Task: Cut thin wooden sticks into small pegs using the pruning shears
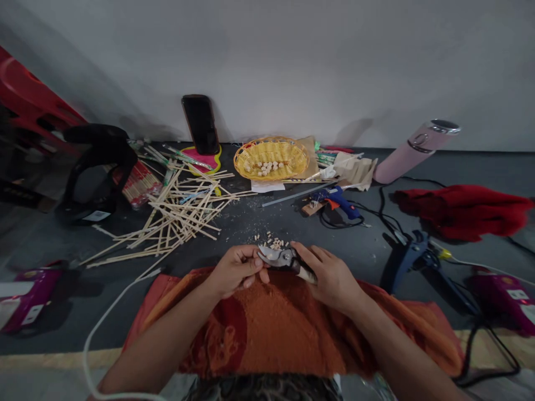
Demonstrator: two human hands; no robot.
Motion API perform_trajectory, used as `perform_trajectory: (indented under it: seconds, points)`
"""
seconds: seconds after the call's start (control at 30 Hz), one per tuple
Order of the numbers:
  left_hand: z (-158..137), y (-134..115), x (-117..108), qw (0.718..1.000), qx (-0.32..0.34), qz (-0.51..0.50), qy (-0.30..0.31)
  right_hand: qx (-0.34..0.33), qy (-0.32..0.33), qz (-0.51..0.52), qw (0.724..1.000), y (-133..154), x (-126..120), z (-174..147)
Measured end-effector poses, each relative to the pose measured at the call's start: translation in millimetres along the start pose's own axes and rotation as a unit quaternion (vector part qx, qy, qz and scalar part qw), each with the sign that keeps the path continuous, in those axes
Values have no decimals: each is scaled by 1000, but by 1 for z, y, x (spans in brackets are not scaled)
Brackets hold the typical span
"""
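The right hand [330, 277] is gripping curved, silvery-bladed metal shears [286, 258], probably stiff, best held by their handles [307, 272]; the left hand [234, 270], contents unclear, is resting curled at the blades [271, 255].

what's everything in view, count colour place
shears: 1, silver, front centre
basket: 1, yellow, back centre
cut pieces: many, pale, near shears, in basket
sticks: many, pale, left
packet: 1, red, left
band: 1, black, left
phone: 1, black, back
papers: several, brown and white, back
glue gun: 1, blue, right
flask: 1, pink, back right
cloth: 1, red, right
tool: 1, blue, right
devices: 2, purple, either side
cables: several, black/white, either side
chair: 1, red, left
towel: 1, orange, front
table: 1, dark, beneath
wall: 1, grey, back
left hand: 1, bare, at blade
right hand: 1, bare, on shears
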State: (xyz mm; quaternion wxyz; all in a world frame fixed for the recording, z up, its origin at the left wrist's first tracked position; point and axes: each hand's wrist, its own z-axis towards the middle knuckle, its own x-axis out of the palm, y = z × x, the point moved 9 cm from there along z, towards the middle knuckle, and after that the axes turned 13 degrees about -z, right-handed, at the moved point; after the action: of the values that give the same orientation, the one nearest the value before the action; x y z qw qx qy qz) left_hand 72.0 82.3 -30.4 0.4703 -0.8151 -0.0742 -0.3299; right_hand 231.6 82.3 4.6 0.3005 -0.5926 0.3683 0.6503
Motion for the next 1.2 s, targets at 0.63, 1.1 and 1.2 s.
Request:
perform_trajectory:
  seconds: [0.63,1.1,1.2]
  points:
    - [-2,2,8,997,-74,1,15,-28,-1,-9,1000,0,-1,2]
    - [1,-15,-4,989,96,93,-65,26,-30,-14,999,-8,-2,4]
    - [0,-13,-4,988,100,101,-63,5,-29,-2,1000,-9,-6,5]
